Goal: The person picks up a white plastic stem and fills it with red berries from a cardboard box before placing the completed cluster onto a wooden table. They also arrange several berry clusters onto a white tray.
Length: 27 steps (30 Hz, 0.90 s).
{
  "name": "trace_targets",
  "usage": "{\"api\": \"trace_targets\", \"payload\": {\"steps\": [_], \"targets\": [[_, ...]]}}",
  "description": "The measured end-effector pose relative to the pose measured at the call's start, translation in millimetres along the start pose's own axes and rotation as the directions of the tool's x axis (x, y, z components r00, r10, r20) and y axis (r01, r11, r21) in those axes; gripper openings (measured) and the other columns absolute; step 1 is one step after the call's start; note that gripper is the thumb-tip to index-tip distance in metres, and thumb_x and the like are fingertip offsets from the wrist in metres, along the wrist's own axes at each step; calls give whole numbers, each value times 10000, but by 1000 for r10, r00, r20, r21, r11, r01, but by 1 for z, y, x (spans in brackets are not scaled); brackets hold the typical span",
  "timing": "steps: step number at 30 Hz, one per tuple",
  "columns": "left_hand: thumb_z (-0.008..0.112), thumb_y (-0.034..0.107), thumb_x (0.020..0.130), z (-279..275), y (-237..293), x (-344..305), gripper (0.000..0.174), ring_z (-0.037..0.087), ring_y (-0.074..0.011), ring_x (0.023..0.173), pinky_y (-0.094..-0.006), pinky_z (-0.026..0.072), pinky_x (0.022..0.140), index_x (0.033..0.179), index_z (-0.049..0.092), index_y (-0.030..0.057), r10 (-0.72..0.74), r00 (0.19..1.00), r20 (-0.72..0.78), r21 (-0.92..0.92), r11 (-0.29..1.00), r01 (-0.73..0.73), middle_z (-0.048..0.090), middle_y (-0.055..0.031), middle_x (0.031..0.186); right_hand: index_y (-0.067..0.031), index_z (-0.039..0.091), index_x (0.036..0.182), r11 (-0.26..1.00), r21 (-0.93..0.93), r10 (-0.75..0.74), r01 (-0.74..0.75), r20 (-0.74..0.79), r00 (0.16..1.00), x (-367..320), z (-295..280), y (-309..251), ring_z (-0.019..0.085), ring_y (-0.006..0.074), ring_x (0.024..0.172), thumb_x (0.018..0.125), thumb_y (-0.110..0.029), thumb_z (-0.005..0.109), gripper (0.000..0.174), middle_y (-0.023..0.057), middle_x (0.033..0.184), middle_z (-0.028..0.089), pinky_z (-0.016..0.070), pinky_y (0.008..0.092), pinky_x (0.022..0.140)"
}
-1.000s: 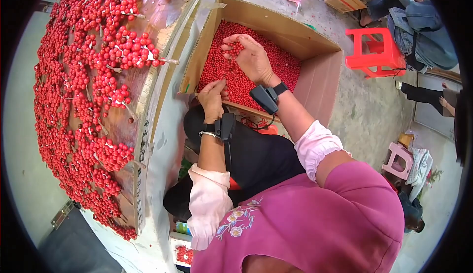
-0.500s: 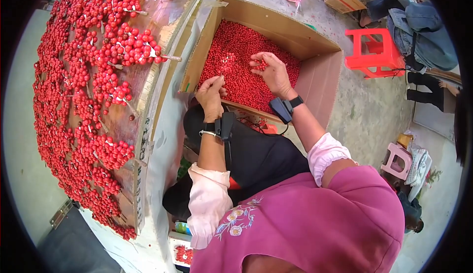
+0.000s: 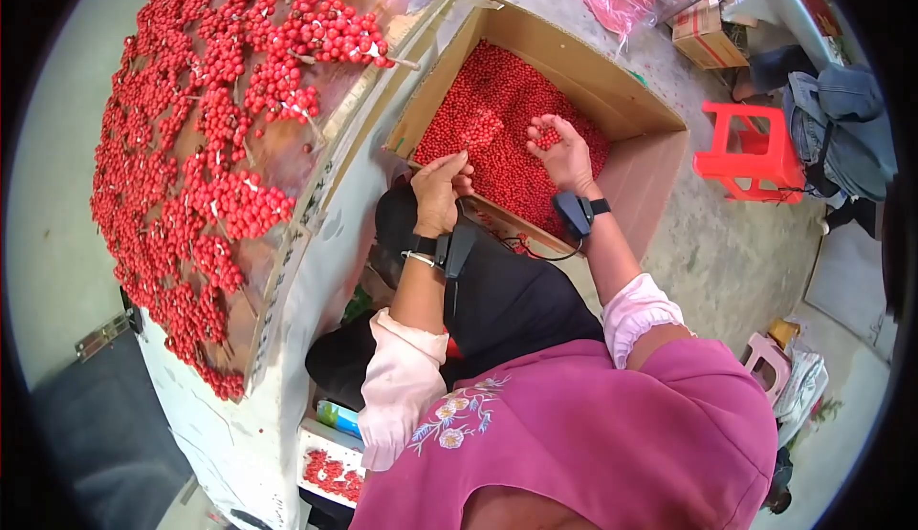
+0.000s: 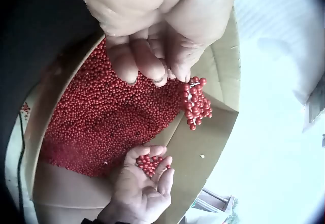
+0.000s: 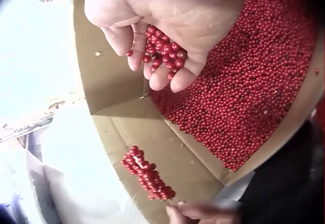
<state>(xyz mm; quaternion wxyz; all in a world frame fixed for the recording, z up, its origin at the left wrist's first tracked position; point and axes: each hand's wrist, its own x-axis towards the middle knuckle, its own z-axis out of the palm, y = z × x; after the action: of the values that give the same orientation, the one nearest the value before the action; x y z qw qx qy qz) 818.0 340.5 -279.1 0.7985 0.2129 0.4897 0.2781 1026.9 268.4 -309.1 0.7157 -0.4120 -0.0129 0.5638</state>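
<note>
The left hand [image 3: 438, 195] pinches the stem of a red berry cluster [image 3: 481, 129] above the carton. In the left wrist view the cluster [image 4: 197, 104] hangs at the tips of thumb and finger; in the right wrist view its stem end meets the fingertips of the left hand [image 5: 203, 214]. Apart from it, the right hand [image 3: 568, 157] is cupped, palm up, its curled fingers holding several loose berries [image 5: 165, 51]. Below both hands, many loose red berries [image 3: 507, 162] fill part of the cardboard box [image 3: 579, 71].
Left of the box, a raised board [image 3: 277, 162] carries many berry clusters with stems. A red stool [image 3: 751, 152] and a small carton [image 3: 708, 35] stand to the right. Near the person's lap is a white tray [image 3: 311, 439] with red pieces. Another person's legs show at upper right.
The right hand has moved rightward, away from the cluster, with berries in its palm. The left hand still pinches the stem. The head view has shifted, so the scene sits differently in it.
</note>
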Motion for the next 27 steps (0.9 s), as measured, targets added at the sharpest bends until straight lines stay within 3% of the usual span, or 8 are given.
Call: {"api": "trace_targets", "payload": {"steps": [6,10,13,17,22,25,27], "targets": [[653,126,767,9,2,-20,132,524,-91,505,-231,449,471,838,594,32,-5,1000,29,-41,999,6,604,-47,694,-75,550,962,993,-16,-114,117,100,988,-11,40,-31,561,186,877,871,-218,468,188,77,970,581,458,347,757],[649,136,773,20,2,-32,133,521,-88,502,-225,447,468,835,591,33,70,996,45,-22,997,-69,604,-45,696,-70,554,956,967,-155,-182,200,123,976,-13,38,-40,568,178,845,867,-199,484,172,67,946,585,468,332,726],[643,143,780,26,4,-36,134,519,-86,500,-221,446,467,834,589,34,186,982,31,26,982,-187,604,-44,695,-63,560,936,861,-508,-35,6,-48,998,-4,11,-23,582,150,776,856,-175,504,149,45,903,589,481,296,625],[639,151,786,26,5,-45,137,519,-84,499,-221,446,467,834,587,34,257,966,-20,62,965,-255,604,-43,696,-66,571,916,938,-345,-33,25,-19,999,-19,5,-28,585,140,730,839,-172,534,136,30,868,591,477,269,584],[642,153,783,32,6,-50,140,523,-83,512,-220,447,474,837,586,37,181,983,20,41,983,-181,599,-37,688,-69,576,911,940,-338,-77,54,-55,995,-32,11,-37,584,134,720,837,-185,539,142,30,866,594,473,251,570],[645,154,781,35,8,-52,137,523,-83,519,-222,449,480,833,586,42,115,993,22,-4,993,-115,596,-33,683,-70,568,931,874,-484,-80,44,-53,995,-25,7,-35,571,136,749,847,-184,529,147,31,891,589,468,279,605],[646,156,780,38,8,-52,135,522,-84,524,-226,452,489,829,585,47,49,998,50,-30,998,-48,591,-28,678,-71,574,927,873,-485,-92,51,-62,994,-22,2,-35,575,131,737,843,-183,532,147,31,885,592,470,268,590]]}}
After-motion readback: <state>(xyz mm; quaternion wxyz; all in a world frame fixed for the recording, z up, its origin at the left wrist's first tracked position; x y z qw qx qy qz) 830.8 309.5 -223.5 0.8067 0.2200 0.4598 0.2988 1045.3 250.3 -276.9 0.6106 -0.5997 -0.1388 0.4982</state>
